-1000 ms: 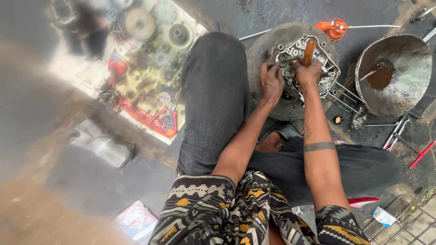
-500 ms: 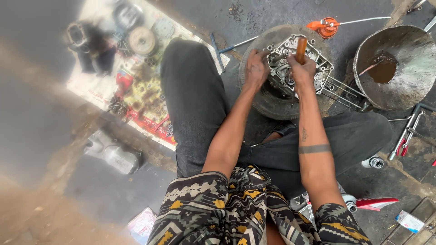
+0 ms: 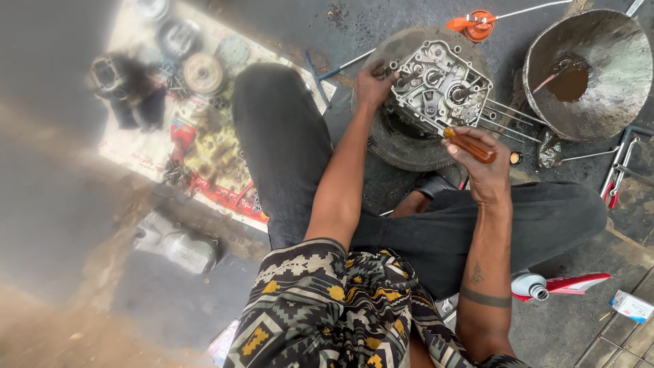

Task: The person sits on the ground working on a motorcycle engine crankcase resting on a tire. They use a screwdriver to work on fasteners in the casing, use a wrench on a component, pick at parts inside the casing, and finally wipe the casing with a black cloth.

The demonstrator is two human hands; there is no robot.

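Now the right hand (image 3: 485, 167), clenched on an amber-handled screwdriver (image 3: 469, 144), had drawn back off the engine case (image 3: 439, 85) sitting on a tyre (image 3: 402, 146); the left hand (image 3: 373, 85) gripped the case's edge.

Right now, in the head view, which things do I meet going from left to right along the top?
Dark engine part → round disc → left hand → engine case → metal bowl.
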